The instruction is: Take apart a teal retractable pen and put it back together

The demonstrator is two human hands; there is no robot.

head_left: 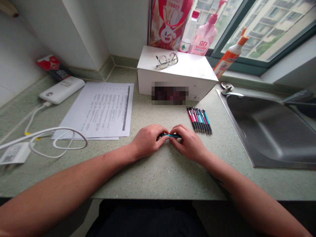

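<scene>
A teal and black pen lies level between my two hands, just above or on the speckled green countertop. My left hand is closed around one end of it, fingers over the top and thumb underneath. The other end is pinched by my right hand, its fingertips almost meeting those of the left. Parts of the pen are hidden by the fingers. Beyond my right hand, several pens with pink, white and teal barrels lie side by side in a row, dark tips toward me.
A white box with eyeglasses on top stands at the back. Printed sheets, a white power bank, a looped cable and a charger are on the left. A steel sink is at right.
</scene>
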